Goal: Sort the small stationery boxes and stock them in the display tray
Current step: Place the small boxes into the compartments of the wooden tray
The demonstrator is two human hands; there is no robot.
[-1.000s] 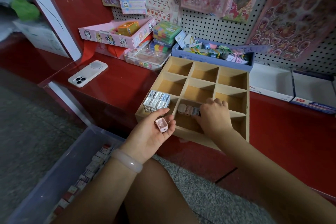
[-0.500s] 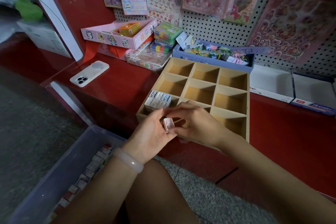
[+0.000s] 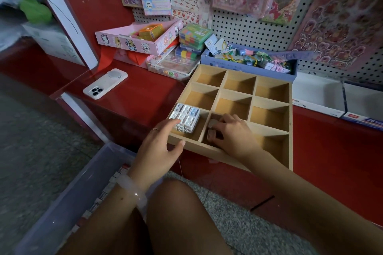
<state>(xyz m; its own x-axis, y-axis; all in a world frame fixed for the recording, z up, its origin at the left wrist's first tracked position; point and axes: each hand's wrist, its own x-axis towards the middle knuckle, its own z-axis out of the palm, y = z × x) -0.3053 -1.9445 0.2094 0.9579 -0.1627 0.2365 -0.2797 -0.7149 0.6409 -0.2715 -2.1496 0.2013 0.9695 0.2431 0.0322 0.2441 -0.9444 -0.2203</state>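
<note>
A wooden display tray (image 3: 290,147) with a grid of compartments lies on the red shelf. Its front-left compartment holds a block of white and pale-blue small boxes (image 3: 185,117). In the front-middle compartment are pinkish small boxes (image 3: 211,133), and my right hand (image 3: 235,135) reaches in there with fingers and thumb curled on one of them. My left hand (image 3: 158,148) hovers with relaxed fingers, holding nothing, just in front of the white boxes. A clear storage bin (image 3: 62,198) on the floor at lower left holds several more small boxes (image 3: 99,198).
A white phone (image 3: 105,84) lies on the shelf to the left. Behind the tray stand a pink carton (image 3: 132,40), stacked colourful cases (image 3: 193,36) and a blue box of tags (image 3: 248,59). White cartons (image 3: 319,93) sit at the right. My knee is below.
The pink box passed from my left hand to my right hand, which carried it into the front-middle compartment. My left hand is now without anything and has opened.
</note>
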